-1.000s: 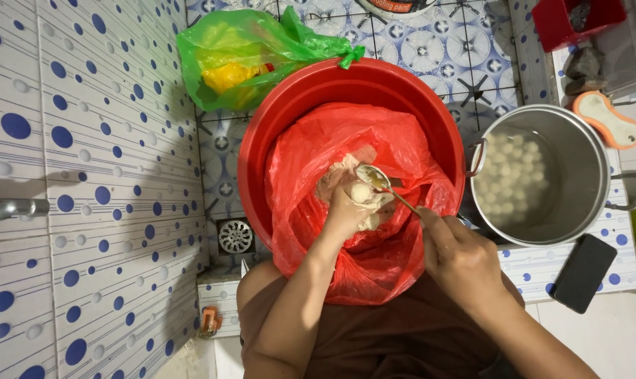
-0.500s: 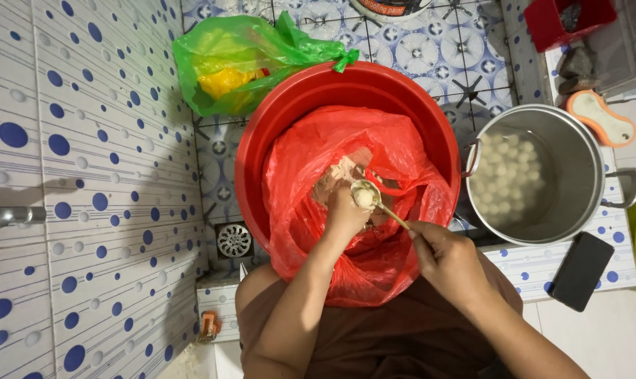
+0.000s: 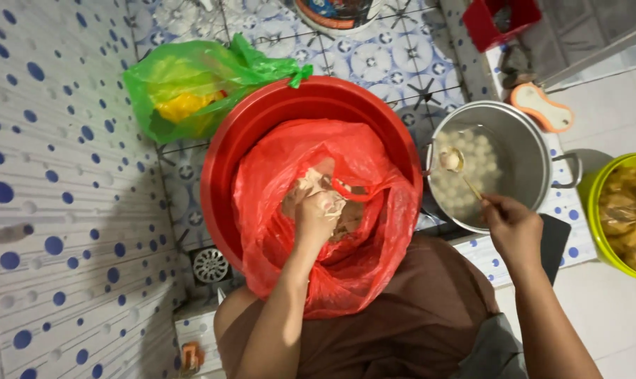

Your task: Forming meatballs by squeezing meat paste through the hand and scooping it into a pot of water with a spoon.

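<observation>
A red plastic bag full of pale paste lines a big red basin in front of me. My left hand is down inside the bag, fingers closed around a lump of the paste. My right hand holds a metal spoon over the steel pot to the right. A pale ball of paste sits in the spoon's bowl, just above the water. Several similar pale balls float in the pot.
A green plastic bag with yellow contents lies behind the basin on the patterned tile floor. A yellow bucket stands at the far right, a red box at the top right. A floor drain sits left of my knee, and a dark phone lies by my right wrist.
My right hand has carried the spoon with a paste ball from the red bag rightward to over the pot. The left hand stays in the bag, gripping paste.
</observation>
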